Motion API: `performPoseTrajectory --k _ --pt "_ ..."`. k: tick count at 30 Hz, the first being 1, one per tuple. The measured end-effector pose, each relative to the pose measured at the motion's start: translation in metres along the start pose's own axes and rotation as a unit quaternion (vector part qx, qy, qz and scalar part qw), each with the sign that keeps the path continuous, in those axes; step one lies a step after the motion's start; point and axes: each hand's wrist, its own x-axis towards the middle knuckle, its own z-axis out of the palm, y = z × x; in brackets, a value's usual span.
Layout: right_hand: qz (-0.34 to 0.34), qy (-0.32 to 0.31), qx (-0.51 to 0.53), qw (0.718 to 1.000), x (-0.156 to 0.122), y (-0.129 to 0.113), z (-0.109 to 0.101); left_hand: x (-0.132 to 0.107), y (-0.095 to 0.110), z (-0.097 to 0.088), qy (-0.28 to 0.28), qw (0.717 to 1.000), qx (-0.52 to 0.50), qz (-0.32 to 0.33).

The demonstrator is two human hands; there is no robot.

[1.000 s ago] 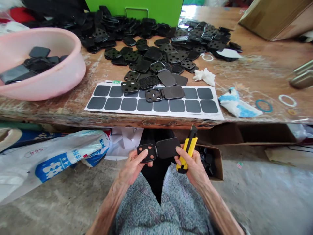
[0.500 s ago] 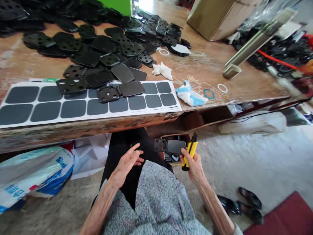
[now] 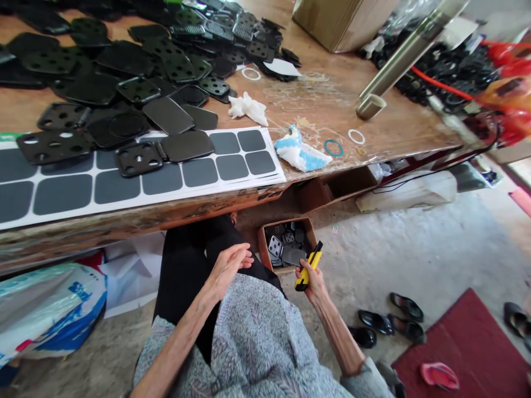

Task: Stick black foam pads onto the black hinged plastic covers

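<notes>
My right hand (image 3: 311, 276) is closed around a yellow utility knife (image 3: 307, 266), low beside my knee and right next to a small cardboard box (image 3: 263, 249) on the floor. The box holds several black plastic plates (image 3: 290, 246), some with holes. My left hand (image 3: 229, 264) rests over my lap with loosely bent fingers and nothing in it. On the wooden table (image 3: 323, 105) above lies a white sheet of dark grey stickers (image 3: 207, 168), with a hinged black plate pair (image 3: 164, 152) on top of it.
A big heap of black plates (image 3: 136, 61) covers the table's far left. A crumpled white tissue (image 3: 248, 108), a blue-white rag (image 3: 299, 153), rubber rings (image 3: 334, 147) and a metal bar (image 3: 400, 58) lie to the right. Shoes (image 3: 392, 320) and a red mat (image 3: 464, 348) lie on the floor.
The black hinged piece left my hands: first the left hand let go, then the right carried it toward the floor box. The view swung right and down.
</notes>
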Motion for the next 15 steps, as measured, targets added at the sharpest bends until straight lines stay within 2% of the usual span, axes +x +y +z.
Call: performPoseTrajectory --k 4,11,15 --pt "0.027 0.042 -0.005 0.999 0.019 0.012 0.002 0.004 0.0 0.011 -0.012 0.999 0.032 0.008" --pt "0.048 0.11 -0.042 0.992 0.073 0.011 0.005 -0.009 -0.008 -0.006 0.021 1.0 0.015 -0.014" --pt "0.041 0.122 -0.076 0.989 0.076 0.023 -0.011 -0.012 -0.007 -0.008 0.023 0.999 0.023 -0.015"
